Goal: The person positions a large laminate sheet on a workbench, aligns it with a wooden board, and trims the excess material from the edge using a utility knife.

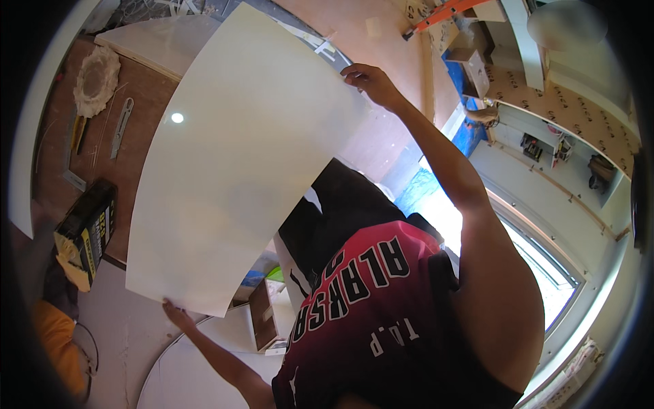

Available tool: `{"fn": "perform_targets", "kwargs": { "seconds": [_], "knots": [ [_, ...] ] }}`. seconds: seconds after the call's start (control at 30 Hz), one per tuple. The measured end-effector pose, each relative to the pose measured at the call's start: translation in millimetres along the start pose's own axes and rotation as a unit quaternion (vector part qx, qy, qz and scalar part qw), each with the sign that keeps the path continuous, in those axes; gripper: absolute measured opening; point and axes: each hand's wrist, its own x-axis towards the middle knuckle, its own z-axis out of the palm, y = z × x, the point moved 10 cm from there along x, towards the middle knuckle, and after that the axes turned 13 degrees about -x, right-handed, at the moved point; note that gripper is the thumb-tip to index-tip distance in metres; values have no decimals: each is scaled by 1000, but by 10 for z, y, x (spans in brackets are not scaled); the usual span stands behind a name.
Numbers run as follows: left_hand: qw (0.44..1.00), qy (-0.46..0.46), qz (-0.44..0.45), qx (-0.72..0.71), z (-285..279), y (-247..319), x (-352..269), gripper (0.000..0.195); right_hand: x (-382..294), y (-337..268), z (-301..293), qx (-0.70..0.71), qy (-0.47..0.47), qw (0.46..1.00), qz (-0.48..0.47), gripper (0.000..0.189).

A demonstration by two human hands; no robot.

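Observation:
A large white sheet (230, 168), thin and slightly glossy, spans the middle of the view in front of me. My right hand (370, 84) holds its upper right edge, fingers curled at the rim. At the sheet's lower left corner region, my left hand (176, 313) grips the bottom edge with its fingertips; the thumb's position is hard to see. Under and left of the sheet lies a brown board surface (143, 189). On it rest a metal snap-off utility knife (122, 128), a metal square (75, 180), a slim tool with a yellow handle (78, 134) and a pale crusted oval thing (97, 82).
A black and yellow container (87, 235) bearing writing stands at the left board edge, above an orange cloth (61, 347). White-topped panels (163, 41) lie beyond. A small open wooden box (268, 314) is near my body. An orange ladder part (442, 15) and shelving (541, 138) are to the right.

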Motion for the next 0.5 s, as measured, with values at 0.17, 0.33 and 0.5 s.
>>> {"fn": "perform_targets", "kwargs": {
  "seconds": [0.17,0.33,0.5],
  "knots": [
    [1000,-27,5,-15,-59,-353,-182,70,-210,208,11,76,11,997,14,22],
    [996,-42,-19,-78,-29,-797,-352,62,-118,280,18,42,67,990,-114,27],
    [981,-123,135,-59,65,-652,-425,49,-87,636,83,57,101,992,-43,32]
  ]
}}
